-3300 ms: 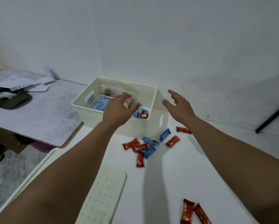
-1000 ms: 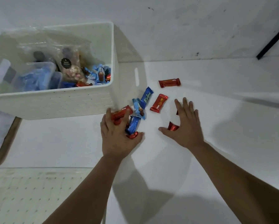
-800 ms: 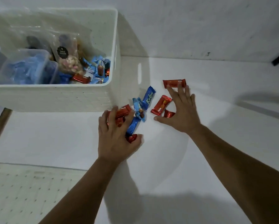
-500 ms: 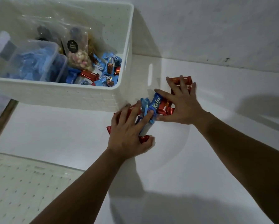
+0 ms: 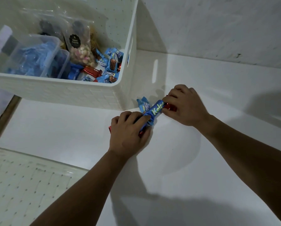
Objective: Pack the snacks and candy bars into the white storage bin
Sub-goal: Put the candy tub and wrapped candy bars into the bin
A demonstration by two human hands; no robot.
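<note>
The white storage bin [image 5: 81, 93] stands at the upper left on the white table, holding clear snack bags, a clear plastic box and several blue and red candy bars. Just off its near right corner, my left hand [image 5: 128, 136] curls over a bunch of red and blue candy bars on the table. My right hand [image 5: 185, 106] grips red candy bars [image 5: 170, 107] from the other side. A blue Kalpa bar [image 5: 156, 110] lies between both hands, and a light blue wrapper [image 5: 144, 105] sticks out behind it.
A white perforated lid or board [image 5: 22, 185] lies at the lower left. A grey tabletop with a wooden edge [image 5: 4, 115] shows at the far left. A white wall rises right behind the bin.
Both hands swept the scattered bars together beside the bin's corner, and their fingers have curled round the gathered pile. The view moved closer to the bin.
</note>
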